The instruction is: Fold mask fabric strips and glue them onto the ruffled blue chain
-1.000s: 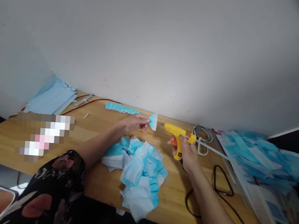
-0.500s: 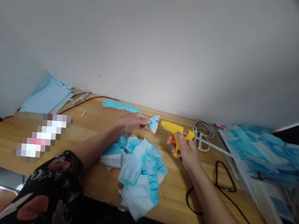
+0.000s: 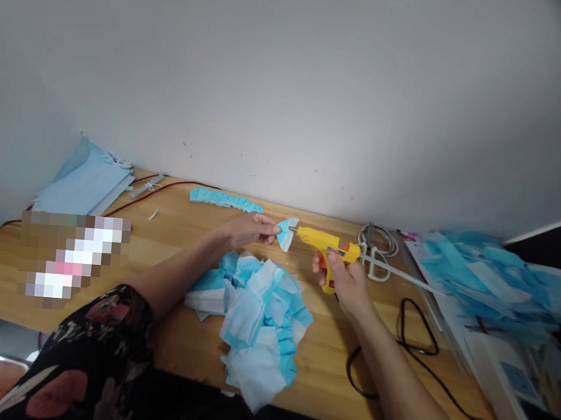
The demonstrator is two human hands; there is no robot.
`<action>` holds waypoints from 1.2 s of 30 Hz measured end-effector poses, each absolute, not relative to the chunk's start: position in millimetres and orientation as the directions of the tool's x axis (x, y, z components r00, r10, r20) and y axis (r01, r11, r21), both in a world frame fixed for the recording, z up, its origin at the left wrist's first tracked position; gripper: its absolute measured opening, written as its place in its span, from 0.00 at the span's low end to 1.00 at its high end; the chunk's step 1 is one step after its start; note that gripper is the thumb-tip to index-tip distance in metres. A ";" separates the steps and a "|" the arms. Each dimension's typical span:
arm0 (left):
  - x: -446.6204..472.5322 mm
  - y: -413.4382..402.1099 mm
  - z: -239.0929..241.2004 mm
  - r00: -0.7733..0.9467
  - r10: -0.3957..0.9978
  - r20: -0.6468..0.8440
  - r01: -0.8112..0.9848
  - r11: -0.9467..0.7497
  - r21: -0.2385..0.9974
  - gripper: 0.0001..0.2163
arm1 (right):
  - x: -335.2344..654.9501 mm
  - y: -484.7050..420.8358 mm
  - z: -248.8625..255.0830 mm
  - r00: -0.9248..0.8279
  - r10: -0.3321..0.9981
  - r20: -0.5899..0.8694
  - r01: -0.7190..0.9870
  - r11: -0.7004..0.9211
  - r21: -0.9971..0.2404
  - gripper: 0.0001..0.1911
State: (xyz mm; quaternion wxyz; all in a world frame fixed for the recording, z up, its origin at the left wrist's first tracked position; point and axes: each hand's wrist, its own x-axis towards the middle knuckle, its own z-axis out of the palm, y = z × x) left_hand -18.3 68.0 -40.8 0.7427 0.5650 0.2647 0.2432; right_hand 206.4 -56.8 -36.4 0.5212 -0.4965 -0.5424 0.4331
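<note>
Between the fingertips of my left hand (image 3: pixel 258 228) is pinched a small folded piece of blue and white mask fabric (image 3: pixel 286 233). My right hand (image 3: pixel 342 276) grips a yellow hot glue gun (image 3: pixel 320 238) by its handle, fingers at the orange trigger. The metal nozzle meets or nearly touches the fabric's edge; I cannot tell which. A long clear glue stick (image 3: pixel 401 274) sticks out of the gun's back. Below both hands lies a loose heap of blue and white fabric pieces (image 3: pixel 267 312).
A pleated blue strip (image 3: pixel 226 199) lies near the wall. Stacked masks (image 3: pixel 86 178) are at the left. Scissors (image 3: pixel 374 259) and a coiled white cable (image 3: pixel 389 241) lie behind my right hand. A black cord (image 3: pixel 404 330) loops across the table; more blue pieces (image 3: pixel 494 272) are piled at right.
The view has shifted slightly. Both hands keep their grips, and the nozzle stays at the fabric's edge, with the fabric turned a little.
</note>
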 end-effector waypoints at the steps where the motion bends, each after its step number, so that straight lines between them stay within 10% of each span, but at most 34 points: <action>1: -18.4 67.4 -40.1 0.742 0.659 -0.121 -0.059 0.244 0.968 0.17 | 206.5 -56.7 -36.8 0.043 0.989 0.140 0.079 0.136 -0.987 0.18; 36: -21.9 73.4 -36.6 0.669 0.739 -0.081 -0.123 0.217 0.968 0.21 | 203.7 -57.6 -30.8 0.064 0.982 0.180 0.054 0.177 -0.983 0.21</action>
